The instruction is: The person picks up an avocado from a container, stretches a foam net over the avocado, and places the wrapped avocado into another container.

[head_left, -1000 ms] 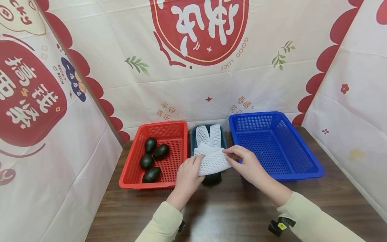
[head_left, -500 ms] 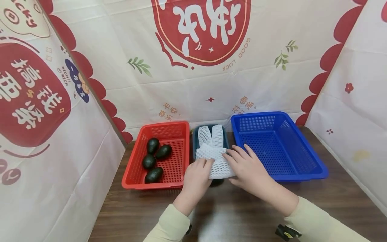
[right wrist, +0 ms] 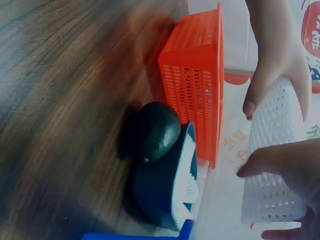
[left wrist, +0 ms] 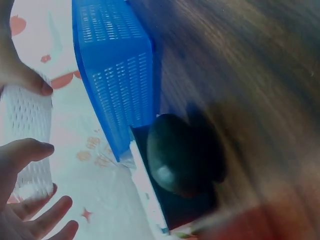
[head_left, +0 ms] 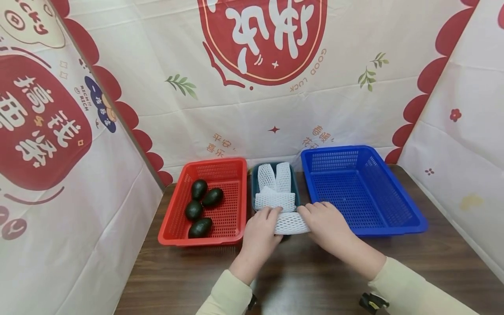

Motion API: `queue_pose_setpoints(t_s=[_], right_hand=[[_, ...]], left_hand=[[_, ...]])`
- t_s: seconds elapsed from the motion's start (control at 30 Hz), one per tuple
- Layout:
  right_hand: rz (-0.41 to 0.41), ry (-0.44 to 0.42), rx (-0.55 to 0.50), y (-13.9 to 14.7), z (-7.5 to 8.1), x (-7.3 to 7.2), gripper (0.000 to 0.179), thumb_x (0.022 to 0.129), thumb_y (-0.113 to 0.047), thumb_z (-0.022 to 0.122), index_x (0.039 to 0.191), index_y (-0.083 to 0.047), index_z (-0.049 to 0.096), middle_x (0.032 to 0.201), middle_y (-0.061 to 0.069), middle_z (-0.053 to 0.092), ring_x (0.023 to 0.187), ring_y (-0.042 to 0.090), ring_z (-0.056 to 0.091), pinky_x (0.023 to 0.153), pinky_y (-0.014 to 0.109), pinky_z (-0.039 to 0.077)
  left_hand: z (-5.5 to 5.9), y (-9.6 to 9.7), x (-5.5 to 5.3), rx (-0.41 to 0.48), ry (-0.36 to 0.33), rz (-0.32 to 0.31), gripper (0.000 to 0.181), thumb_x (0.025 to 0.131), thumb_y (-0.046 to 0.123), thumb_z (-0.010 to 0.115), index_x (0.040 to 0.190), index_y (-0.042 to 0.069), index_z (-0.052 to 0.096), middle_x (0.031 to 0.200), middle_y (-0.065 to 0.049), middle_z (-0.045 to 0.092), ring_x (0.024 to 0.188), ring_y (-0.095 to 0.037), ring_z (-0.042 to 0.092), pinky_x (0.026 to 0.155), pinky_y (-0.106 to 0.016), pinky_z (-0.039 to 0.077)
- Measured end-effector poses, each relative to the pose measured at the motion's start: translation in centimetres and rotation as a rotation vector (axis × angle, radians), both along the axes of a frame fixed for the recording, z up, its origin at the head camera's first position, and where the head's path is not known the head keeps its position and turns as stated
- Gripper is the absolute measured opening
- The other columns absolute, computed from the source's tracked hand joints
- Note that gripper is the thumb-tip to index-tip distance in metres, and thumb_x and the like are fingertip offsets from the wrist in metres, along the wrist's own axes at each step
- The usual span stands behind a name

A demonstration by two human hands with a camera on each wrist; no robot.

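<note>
A white foam net sleeve (head_left: 291, 224) is held up in front of the small dark teal basket (head_left: 298, 197). My left hand (head_left: 260, 232) grips its left end and my right hand (head_left: 328, 224) its right end, thumbs on the near side in both wrist views. Below the hands, a dark green avocado (right wrist: 157, 131) lies on the wooden table against the teal basket's near side. From the head view that avocado is mostly hidden by the hands and sleeve. More foam net sleeves (head_left: 283, 177) fill the teal basket, two upright at the back and others lying flat in front.
On the left stands a red basket (head_left: 241, 197) with several avocados (head_left: 201, 228) at its left side. A larger blue basket (head_left: 409, 223) stands on the right. Printed cloth (head_left: 252, 118) walls off the back and both sides of the table (head_left: 177, 280).
The right hand's fingers were spread over the sleeve and now curl round its right end. Both hands have drawn the sleeve slightly toward the body, uncovering the sleeves lying in the teal basket.
</note>
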State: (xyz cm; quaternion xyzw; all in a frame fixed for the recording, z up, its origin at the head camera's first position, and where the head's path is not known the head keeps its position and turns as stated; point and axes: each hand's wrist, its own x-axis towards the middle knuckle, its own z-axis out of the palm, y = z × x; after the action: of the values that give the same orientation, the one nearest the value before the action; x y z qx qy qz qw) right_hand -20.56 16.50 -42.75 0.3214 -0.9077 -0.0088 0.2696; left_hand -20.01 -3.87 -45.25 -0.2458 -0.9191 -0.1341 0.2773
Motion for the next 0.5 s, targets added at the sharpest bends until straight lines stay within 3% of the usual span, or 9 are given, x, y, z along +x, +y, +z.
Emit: queue_pose_setpoints(t_s=[0.13,0.23,0.5], right_hand=[[-0.021,-0.056,-0.051,0.9,0.0,0.1,0.040,0.061,-0.007,0.086,0.088,-0.007,0.056,0.078,0.008,0.061,0.066,0.025,0.060,0.057,0.040,0.048],[-0.039,-0.097,-0.092,1.5,0.1,0.2,0.038,0.064,-0.004,0.085,0.086,-0.007,0.055,0.077,0.008,0.060,0.062,0.023,0.058,0.053,0.038,0.048],[-0.045,-0.111,-0.111,2.4,-0.4,0.6,0.032,0.070,-0.001,0.079,0.087,-0.007,0.053,0.075,0.009,0.064,0.060,0.024,0.059,0.053,0.039,0.047]], left_hand=[[-0.7,-0.1,-0.1,0.075,-0.225,0.068,0.061,0.074,0.024,0.085,0.128,0.012,0.058,0.112,-0.005,0.062,0.099,-0.021,0.061,0.082,-0.036,0.053],[-1.6,0.1,-0.3,0.117,-0.352,0.111,0.057,0.080,0.028,0.081,0.129,0.011,0.058,0.118,-0.007,0.061,0.104,-0.023,0.059,0.088,-0.037,0.051],[-4.3,0.6,-1.6,0.179,-0.554,0.222,0.050,0.088,0.031,0.073,0.127,0.002,0.060,0.116,-0.016,0.059,0.103,-0.030,0.058,0.089,-0.042,0.050]])
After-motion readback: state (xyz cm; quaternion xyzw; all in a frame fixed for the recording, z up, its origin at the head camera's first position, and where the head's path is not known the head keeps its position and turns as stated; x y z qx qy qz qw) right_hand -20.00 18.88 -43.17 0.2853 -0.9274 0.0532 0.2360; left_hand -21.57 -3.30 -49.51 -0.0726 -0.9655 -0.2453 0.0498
